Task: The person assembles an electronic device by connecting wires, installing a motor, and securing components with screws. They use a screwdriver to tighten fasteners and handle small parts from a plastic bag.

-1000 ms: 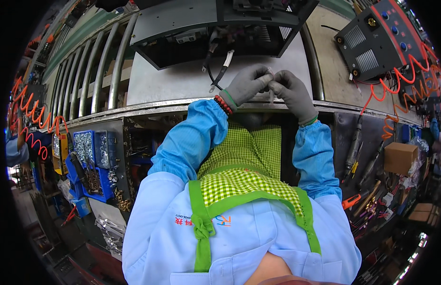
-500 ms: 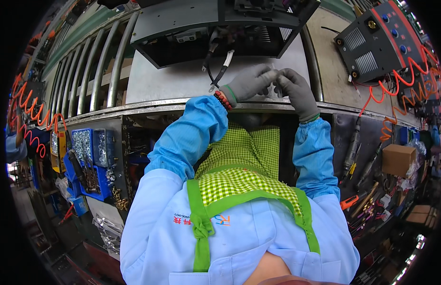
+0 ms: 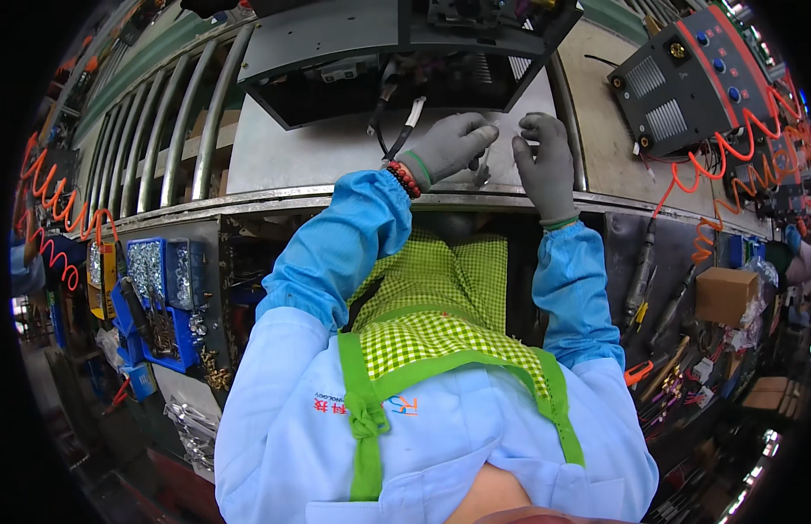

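Gloved in grey, my left hand (image 3: 449, 148) is closed in a pinch above the pale work surface (image 3: 309, 157). A small, shiny, translucent piece (image 3: 482, 172) hangs just below its fingertips; its kind is too small to tell. To the right, my right hand (image 3: 546, 166), also gloved, has its thumb apart from its bent fingers and nothing visible between them. Beyond both hands stands a dark metal machine housing (image 3: 323, 54) with its near side uncovered. A black cable with a white sleeve (image 3: 415, 111) comes out of it towards my left wrist.
Metal rollers (image 3: 183, 122) run along the left. At the right stands a grey machine with a red-edged panel (image 3: 676, 83), near a coiled orange hose (image 3: 755, 131). Blue bins of small hardware (image 3: 148, 266) sit lower left. A cardboard box (image 3: 725, 295) lies at the right.
My hands, which were together at the fingertips, have parted. The right hand's fingers have spread from the thumb, and the left has drawn slightly left.
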Tool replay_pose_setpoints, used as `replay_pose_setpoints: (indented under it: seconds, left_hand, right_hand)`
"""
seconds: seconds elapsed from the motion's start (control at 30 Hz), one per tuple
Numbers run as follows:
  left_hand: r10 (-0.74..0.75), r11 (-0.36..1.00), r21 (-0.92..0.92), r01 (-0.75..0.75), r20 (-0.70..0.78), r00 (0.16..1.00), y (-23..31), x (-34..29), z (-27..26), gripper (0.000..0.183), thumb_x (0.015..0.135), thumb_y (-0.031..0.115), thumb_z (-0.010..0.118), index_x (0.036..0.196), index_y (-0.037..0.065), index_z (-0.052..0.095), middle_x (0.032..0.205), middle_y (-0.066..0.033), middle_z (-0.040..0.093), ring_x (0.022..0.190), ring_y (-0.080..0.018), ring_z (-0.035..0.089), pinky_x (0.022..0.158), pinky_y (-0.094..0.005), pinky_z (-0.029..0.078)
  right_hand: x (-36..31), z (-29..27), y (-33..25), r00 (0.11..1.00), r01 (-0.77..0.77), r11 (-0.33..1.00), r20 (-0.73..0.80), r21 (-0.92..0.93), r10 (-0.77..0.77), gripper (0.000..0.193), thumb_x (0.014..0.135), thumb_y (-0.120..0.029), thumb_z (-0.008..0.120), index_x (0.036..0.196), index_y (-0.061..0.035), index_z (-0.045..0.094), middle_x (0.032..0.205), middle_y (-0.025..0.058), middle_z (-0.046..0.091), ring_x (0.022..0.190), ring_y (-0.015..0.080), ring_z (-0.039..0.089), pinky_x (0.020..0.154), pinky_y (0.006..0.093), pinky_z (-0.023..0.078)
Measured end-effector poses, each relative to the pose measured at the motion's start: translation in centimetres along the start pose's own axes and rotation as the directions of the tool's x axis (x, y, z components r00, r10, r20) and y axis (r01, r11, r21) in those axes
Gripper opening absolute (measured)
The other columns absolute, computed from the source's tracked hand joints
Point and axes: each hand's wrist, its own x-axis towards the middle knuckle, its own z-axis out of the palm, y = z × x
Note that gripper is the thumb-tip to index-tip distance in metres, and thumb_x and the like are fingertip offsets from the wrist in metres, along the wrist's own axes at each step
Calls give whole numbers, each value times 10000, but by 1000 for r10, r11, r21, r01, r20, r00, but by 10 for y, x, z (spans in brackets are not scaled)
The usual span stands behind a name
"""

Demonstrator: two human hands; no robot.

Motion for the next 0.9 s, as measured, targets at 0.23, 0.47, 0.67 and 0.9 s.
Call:
replay_pose_setpoints:
  seconds: [0.23, 0.47, 0.67, 0.9]
  left_hand:
    - [241, 970, 26, -243, 61, 969, -1, 7, 8, 306, 958, 302, 505, 957, 17, 616, 809, -46, 600, 734, -133, 577, 662, -277, 485]
    - [345, 893, 277, -354, 83, 935, 0, 14, 7, 312, 925, 287, 540, 994, -4, 629, 935, -154, 613, 921, -269, 592, 825, -364, 487]
    - [-7, 981, -195, -23, -156, 988, -29, 19, 1, 374, 968, 322, 507, 1138, -8, 556, 1053, -113, 588, 986, -209, 582, 882, -318, 490]
    - [-314, 296, -855, 427, 335, 888, -43, -8, 16, 492, 983, 354, 503, 1324, 9, 421, 1256, -167, 504, 1141, -260, 537, 934, -373, 513]
  right_hand:
    - [-3, 3, 11, 993, 89, 980, 93, -178, -73, 248, 862, -142, 582, 1076, -34, 643, 1167, 194, 586, 977, 292, 628, 848, 351, 516]
    - [6, 6, 34, 917, -292, 932, 339, 212, 210, 306, 871, -232, 637, 1069, 0, 633, 820, 86, 640, 703, 119, 582, 619, 270, 477]
    - [13, -10, 39, 927, -311, 878, 320, 364, 195, 234, 906, -185, 621, 1029, 14, 629, 807, 21, 627, 717, 78, 550, 632, 240, 449]
    - [16, -34, 39, 920, -358, 626, 376, 693, 110, 263, 953, -190, 587, 1137, 0, 580, 1021, 47, 641, 891, 102, 590, 823, 269, 501]
